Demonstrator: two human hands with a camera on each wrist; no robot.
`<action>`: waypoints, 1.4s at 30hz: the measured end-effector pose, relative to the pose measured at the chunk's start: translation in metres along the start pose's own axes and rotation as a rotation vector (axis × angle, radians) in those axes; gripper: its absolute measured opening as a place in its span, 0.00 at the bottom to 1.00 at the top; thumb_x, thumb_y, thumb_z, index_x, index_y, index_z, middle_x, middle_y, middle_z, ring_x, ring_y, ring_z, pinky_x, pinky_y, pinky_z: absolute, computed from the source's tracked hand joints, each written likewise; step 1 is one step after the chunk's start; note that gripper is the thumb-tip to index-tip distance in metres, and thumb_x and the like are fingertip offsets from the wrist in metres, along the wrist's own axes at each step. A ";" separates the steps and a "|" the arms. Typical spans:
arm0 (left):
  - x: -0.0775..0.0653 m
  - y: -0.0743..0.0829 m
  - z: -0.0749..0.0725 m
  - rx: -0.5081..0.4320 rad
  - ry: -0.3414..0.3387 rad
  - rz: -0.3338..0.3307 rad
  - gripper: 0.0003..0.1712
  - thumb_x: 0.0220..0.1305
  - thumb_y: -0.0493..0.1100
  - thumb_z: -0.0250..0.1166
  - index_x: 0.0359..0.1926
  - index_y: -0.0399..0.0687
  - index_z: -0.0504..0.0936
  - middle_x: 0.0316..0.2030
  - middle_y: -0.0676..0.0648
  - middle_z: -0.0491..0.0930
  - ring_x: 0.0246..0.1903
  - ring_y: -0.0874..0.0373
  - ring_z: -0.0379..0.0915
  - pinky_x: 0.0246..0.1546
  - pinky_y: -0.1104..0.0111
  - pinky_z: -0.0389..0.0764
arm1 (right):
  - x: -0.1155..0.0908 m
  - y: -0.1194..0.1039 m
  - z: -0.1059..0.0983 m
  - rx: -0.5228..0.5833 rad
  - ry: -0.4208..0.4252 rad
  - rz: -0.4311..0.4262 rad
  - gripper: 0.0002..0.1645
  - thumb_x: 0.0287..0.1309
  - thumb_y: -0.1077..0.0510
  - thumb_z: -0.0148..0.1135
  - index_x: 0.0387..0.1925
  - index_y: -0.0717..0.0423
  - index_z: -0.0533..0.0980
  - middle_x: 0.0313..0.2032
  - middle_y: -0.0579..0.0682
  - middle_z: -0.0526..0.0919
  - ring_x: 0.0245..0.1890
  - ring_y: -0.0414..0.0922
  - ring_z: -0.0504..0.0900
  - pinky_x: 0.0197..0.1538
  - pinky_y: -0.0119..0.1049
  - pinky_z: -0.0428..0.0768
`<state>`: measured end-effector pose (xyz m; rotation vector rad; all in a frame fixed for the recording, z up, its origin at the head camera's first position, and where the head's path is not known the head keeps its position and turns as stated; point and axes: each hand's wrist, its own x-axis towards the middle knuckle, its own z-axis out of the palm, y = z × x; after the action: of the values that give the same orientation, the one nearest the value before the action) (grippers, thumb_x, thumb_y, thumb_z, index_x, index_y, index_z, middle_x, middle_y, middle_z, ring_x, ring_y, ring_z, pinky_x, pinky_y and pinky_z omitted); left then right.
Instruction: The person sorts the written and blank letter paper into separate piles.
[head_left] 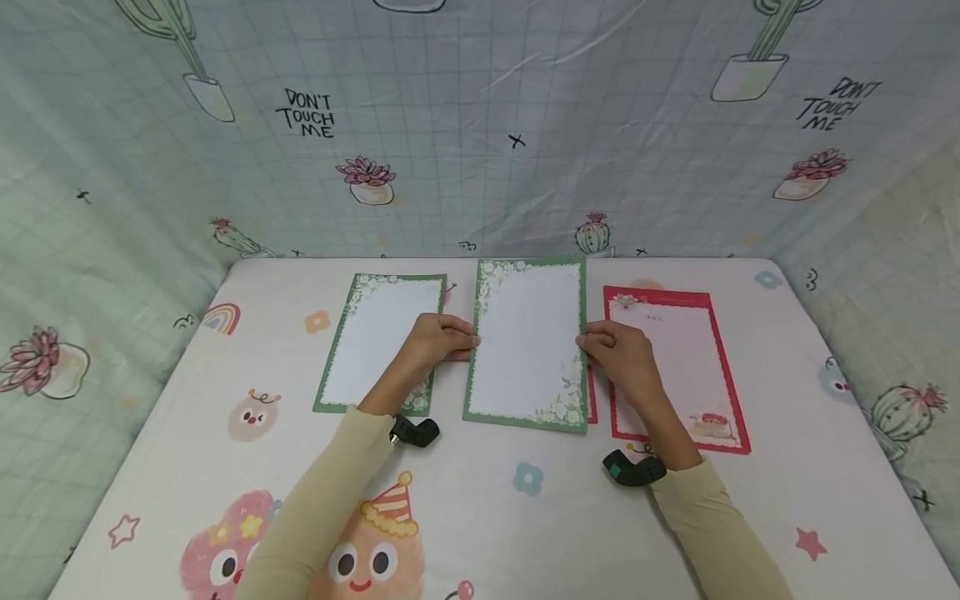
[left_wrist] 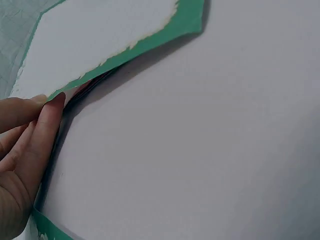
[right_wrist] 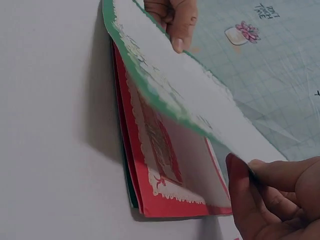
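Both hands hold a green-bordered sheet of paper (head_left: 528,342) by its two long sides, lifted over a stack in the middle of the table. My left hand (head_left: 442,337) pinches its left edge between thumb and fingers; my right hand (head_left: 618,350) pinches the right edge. Beneath it, in the right wrist view, lies a red-bordered sheet (right_wrist: 145,202) on top of several others, partly hidden by the lifted one. Another green-bordered sheet (head_left: 382,350) lies to the left, partly under the left wrist. On the right a red-bordered sheet (head_left: 675,367) lies under the right hand and wrist.
The white tablecloth (head_left: 480,517) has printed cartoon figures and flowers. A grid-patterned curtain with cactus prints (head_left: 450,100) hangs behind the table and along its sides. Black wrist devices (head_left: 416,432) sit at both sleeve cuffs.
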<state>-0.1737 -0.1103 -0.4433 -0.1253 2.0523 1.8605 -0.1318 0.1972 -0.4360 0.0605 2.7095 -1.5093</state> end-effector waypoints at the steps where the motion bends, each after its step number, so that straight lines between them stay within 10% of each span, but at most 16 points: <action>1: 0.001 -0.001 -0.001 -0.006 -0.004 0.006 0.13 0.63 0.29 0.70 0.48 0.29 0.81 0.36 0.43 0.86 0.31 0.59 0.85 0.38 0.67 0.89 | 0.000 0.000 0.000 0.006 -0.002 -0.002 0.25 0.69 0.49 0.65 0.60 0.61 0.79 0.44 0.57 0.89 0.45 0.52 0.88 0.41 0.22 0.83; 18: 0.009 0.002 0.004 0.002 -0.001 0.013 0.27 0.72 0.36 0.64 0.68 0.31 0.71 0.60 0.35 0.78 0.57 0.48 0.79 0.49 0.67 0.86 | 0.002 -0.004 0.002 0.025 -0.027 0.037 0.29 0.68 0.47 0.65 0.62 0.61 0.77 0.47 0.58 0.88 0.41 0.50 0.90 0.49 0.33 0.83; 29: 0.004 0.008 -0.002 -0.005 0.012 0.017 0.21 0.71 0.38 0.66 0.60 0.32 0.78 0.55 0.39 0.80 0.38 0.62 0.83 0.38 0.72 0.86 | 0.000 -0.007 0.001 0.138 0.003 0.042 0.27 0.67 0.47 0.68 0.59 0.61 0.81 0.47 0.57 0.88 0.43 0.47 0.89 0.44 0.26 0.85; 42: -0.004 0.013 -0.017 -0.067 0.040 0.010 0.22 0.70 0.36 0.66 0.61 0.33 0.77 0.53 0.38 0.82 0.46 0.57 0.82 0.44 0.69 0.87 | 0.000 -0.017 0.007 0.325 -0.022 0.063 0.24 0.66 0.49 0.69 0.55 0.63 0.82 0.48 0.60 0.87 0.38 0.39 0.87 0.49 0.30 0.86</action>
<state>-0.1773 -0.1259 -0.4283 -0.1711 2.0201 1.9486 -0.1326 0.1823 -0.4252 0.1369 2.3936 -1.9005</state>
